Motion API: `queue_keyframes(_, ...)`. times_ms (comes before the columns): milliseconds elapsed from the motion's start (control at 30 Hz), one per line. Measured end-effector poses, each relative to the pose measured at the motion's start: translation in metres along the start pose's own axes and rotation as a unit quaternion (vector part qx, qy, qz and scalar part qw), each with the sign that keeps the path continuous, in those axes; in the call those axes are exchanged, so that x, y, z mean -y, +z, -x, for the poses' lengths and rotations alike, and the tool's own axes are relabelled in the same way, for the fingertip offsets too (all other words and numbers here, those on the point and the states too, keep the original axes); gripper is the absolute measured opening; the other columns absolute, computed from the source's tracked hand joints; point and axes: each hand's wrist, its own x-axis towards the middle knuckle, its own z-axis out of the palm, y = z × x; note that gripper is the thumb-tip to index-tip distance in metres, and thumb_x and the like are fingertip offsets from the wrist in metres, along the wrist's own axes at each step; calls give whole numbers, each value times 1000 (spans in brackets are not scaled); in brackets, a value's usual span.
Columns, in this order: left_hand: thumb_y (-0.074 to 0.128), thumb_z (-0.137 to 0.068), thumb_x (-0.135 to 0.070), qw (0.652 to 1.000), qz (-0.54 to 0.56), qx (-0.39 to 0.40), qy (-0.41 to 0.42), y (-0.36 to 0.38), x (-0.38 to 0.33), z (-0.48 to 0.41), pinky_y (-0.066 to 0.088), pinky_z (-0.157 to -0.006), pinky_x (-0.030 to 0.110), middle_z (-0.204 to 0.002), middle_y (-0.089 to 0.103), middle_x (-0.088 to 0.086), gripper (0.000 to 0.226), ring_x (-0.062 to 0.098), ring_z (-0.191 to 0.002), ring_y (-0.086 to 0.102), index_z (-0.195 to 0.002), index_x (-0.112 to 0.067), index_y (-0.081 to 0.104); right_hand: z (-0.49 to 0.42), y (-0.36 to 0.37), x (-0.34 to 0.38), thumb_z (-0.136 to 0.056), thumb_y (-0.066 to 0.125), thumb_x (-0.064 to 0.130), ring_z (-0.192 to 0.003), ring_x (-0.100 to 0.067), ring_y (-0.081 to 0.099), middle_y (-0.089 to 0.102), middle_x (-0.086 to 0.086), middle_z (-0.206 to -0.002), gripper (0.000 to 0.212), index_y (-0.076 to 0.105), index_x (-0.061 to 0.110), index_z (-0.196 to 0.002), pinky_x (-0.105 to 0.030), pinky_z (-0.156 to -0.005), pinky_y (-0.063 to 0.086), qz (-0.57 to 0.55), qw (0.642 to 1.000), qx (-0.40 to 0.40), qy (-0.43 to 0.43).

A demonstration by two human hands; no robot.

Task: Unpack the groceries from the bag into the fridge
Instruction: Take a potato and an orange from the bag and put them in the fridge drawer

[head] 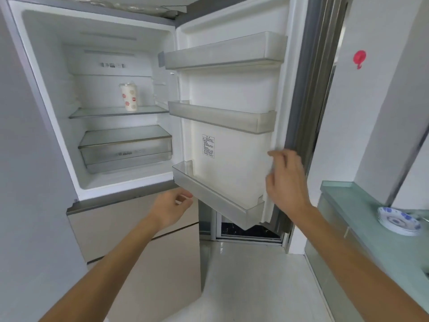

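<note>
The fridge (58, 145) stands open in front of me, its door (232, 163) swung out to the right. A white cup with red marks (129, 96) stands on the upper glass shelf (97, 112). Below it is a clear drawer (126, 152). The door carries three bare racks; the lowest one (209, 198) is nearest me. My right hand (286, 182) is at the door's outer edge, fingers spread against it. My left hand (171, 206) hovers just below the fridge opening, fingers loosely curled, holding nothing. No grocery bag is in view.
Beige lower drawers (111, 228) of the fridge sit under the opening. A green glass counter (380, 231) runs along the right with a stack of blue-and-white plates (398, 220). A red suction hook (359, 58) hangs on the right wall. Pale tiled floor (250, 282) lies between.
</note>
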Motion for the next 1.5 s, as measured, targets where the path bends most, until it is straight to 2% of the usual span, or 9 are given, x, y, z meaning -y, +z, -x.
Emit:
queue_keyframes(67,58,-96,-28,999,-21,-13,-30,-5,1,5,47,-82,26,-102,66,-5,20,14,-92,61,-112,-19,67,0,12,28,-89,55,5,-99,-26,57,53,-13,-121,42,54,8,-131,-40,-84,53,-29,991,115,-62)
queue_keyframes(200,58,-95,-32,992,-54,-53,-105,-27,19,34,51,-84,29,-103,66,-6,21,15,-94,62,-111,-22,67,-6,48,87,-95,48,18,-105,-25,56,52,-6,-126,39,52,15,-133,-36,-84,50,-59,936,315,-147)
queue_keyframes(400,56,-93,-33,951,-149,-67,-262,-80,68,131,53,-88,30,-105,70,-5,21,16,-98,65,-109,-26,68,13,104,189,-94,52,19,-124,-25,51,53,-7,-135,42,52,15,-136,-32,-97,40,-162,855,443,-217)
queue_keyframes(500,55,-93,-31,919,-189,-60,-341,-102,87,193,49,-94,32,-114,69,-3,22,17,-107,63,-110,-23,68,36,115,249,-92,56,19,-122,-25,54,58,-7,-133,41,55,15,-133,-29,-97,41,-200,810,489,-255)
queue_keyframes(700,57,-94,-40,849,-180,-27,-496,-133,99,330,43,-104,36,-129,59,-4,31,17,-119,54,-119,-25,65,93,95,368,-84,57,22,-109,-24,63,68,-3,-119,35,64,20,-118,-34,-91,51,-223,728,517,-390)
queue_keyframes(1000,56,-90,-37,728,-147,-163,-650,-139,37,569,48,-87,29,-120,65,-3,29,18,-97,59,-113,-25,68,228,-36,507,-88,56,26,-102,-16,61,67,5,-114,30,67,25,-116,-30,-87,50,-243,563,519,-596)
queue_keyframes(1100,57,-90,-37,681,-132,-196,-693,-127,-2,651,50,-92,33,-116,67,-2,30,21,-104,61,-113,-22,69,286,-101,532,-88,55,24,-101,-17,62,67,4,-114,32,66,24,-118,-31,-86,51,-256,514,508,-642)
queue_keyframes(1233,60,-86,-40,617,-108,-255,-737,-100,-65,760,47,-87,27,-113,67,-8,27,14,-100,59,-108,-30,69,364,-197,550,-90,55,24,-104,-19,62,66,1,-118,34,64,22,-122,-33,-90,51,-281,443,481,-702)
queue_keyframes(1500,63,-89,-38,479,-46,-359,-800,-10,-193,940,48,-94,28,-118,66,1,30,20,-109,61,-114,-24,69,525,-379,561,-87,55,26,-107,-17,62,68,3,-117,33,66,24,-118,-34,-93,50,-309,300,411,-804)
